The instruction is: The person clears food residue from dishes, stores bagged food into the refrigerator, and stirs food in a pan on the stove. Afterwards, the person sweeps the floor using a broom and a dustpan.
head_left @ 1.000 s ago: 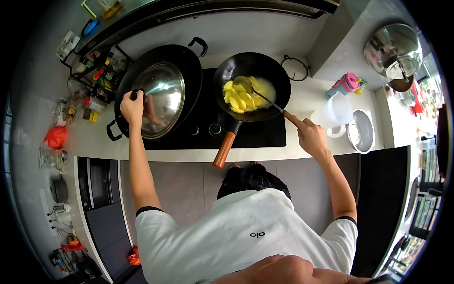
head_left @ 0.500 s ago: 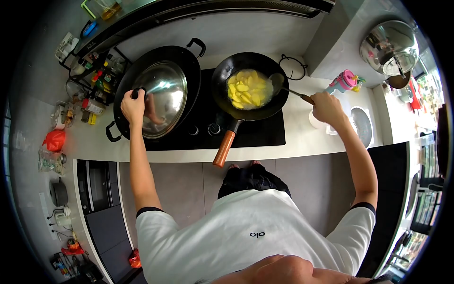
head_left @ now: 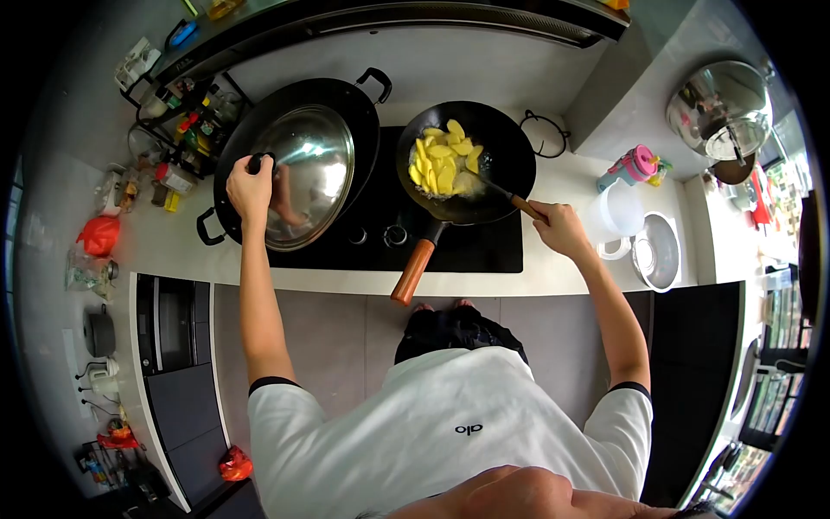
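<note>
A: What has moved in the head camera's view?

B: The right hand (head_left: 562, 230) swings back toward the body from farther out over the counter (head_left: 553, 268), drawing the spatula (head_left: 524, 206) from the right rim down into the small wok (head_left: 514, 160). The yellow slices (head_left: 441, 160), spread wider a half second ago, now bunch toward the wok's left side.

A: How does that hand sit?

B: Its fingers curl around the end of the wooden handle, back of the hand upward, the right forearm (head_left: 612, 298) slanting in from the lower right. The spatula's head is hard to make out at the near edge of the slices.

A: And the left hand (head_left: 250, 190)?

B: It keeps its place, fingers closed on the black knob (head_left: 258, 162) of a shiny lid (head_left: 320, 156) over the large wok (head_left: 290, 93). The left arm (head_left: 262, 294) reaches almost straight up from the sleeve. Whether the lid rests or is slightly raised, I cannot tell.

A: And the two woks?

B: Side by side on the black stove (head_left: 484, 253), the smaller one's wooden handle toward the person.
</note>
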